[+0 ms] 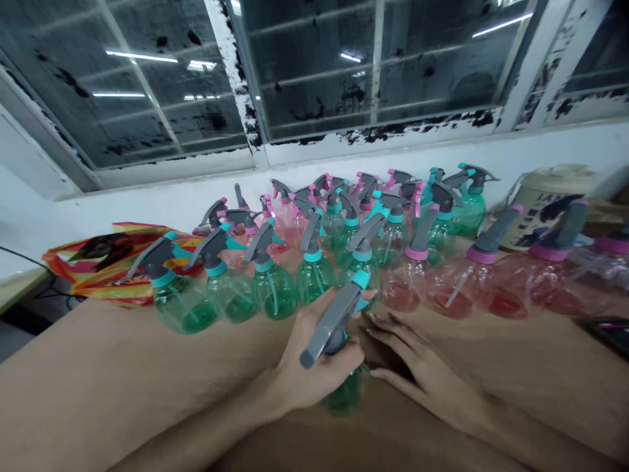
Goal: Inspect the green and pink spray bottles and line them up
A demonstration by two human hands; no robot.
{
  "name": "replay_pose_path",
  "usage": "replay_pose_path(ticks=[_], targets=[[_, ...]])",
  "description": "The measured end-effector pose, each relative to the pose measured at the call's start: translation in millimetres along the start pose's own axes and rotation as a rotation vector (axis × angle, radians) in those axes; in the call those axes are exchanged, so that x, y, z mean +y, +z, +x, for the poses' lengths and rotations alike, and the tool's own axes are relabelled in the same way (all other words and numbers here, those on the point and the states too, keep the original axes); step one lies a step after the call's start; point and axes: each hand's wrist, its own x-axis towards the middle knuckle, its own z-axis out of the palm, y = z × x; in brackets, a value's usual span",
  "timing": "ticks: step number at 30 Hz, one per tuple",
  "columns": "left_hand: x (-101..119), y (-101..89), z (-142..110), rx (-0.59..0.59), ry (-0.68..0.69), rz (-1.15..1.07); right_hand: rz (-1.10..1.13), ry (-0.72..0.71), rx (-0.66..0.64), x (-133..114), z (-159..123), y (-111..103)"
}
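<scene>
Our left hand wraps the green spray bottle; our right hand, loosely open and empty, hovers just beside it

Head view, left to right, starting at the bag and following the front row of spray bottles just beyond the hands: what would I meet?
Red-and-yellow bag, first green bottle, second green bottle, third green bottle, fourth green bottle, fifth green bottle, first pink bottle, second pink bottle, third pink bottle, fourth pink bottle.

Front row: nine spray bottles.
Five teal-collared, four pink-collared; one held bottle; rear bottles overlap, count unclear; one bag.
</scene>
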Motion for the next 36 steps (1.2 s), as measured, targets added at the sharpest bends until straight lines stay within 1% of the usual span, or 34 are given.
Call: replay_pose_path(ticks=[2,5,7,12,17,23,30,33,36], targets=[[2,-2.8,1,-0.008,0.014,-0.033,-0.054,-0.024,0.008,0,0,3],[4,-6.1,1,-0.033,-0.012,-0.083,-0.089,-0.055,-0.008,-1,1,3],[4,-6.7,1,-0.034,-0.012,-0.058,-0.09,-0.069,-0.01,-2,3,1],[2,-5.8,1,-0.041,-0.004,0.005,-0.071,-0.083,0.033,-4,5,-2],[4,-3.8,1,-0.036,0.018,-0.073,-0.061,-0.08,0.031,-5,5,-4],[-2,2.9,-5,0.074,-0.095,0.012,-0.086,-0.076,0.013,-6,3,-3],[-5,5.4,-6,0.02,-0.153,-0.141,-0.077,-0.068,-0.005,-4,2,-2],[-3,4.0,-4,-0.004,-0.165,-0.21,-0.081,-0.06,-0.026,-3,2,-2],[-1,0.8,-1,-0.047,-0.158,-0.228,-0.073,-0.052,-0.034,-2,3,-2]])
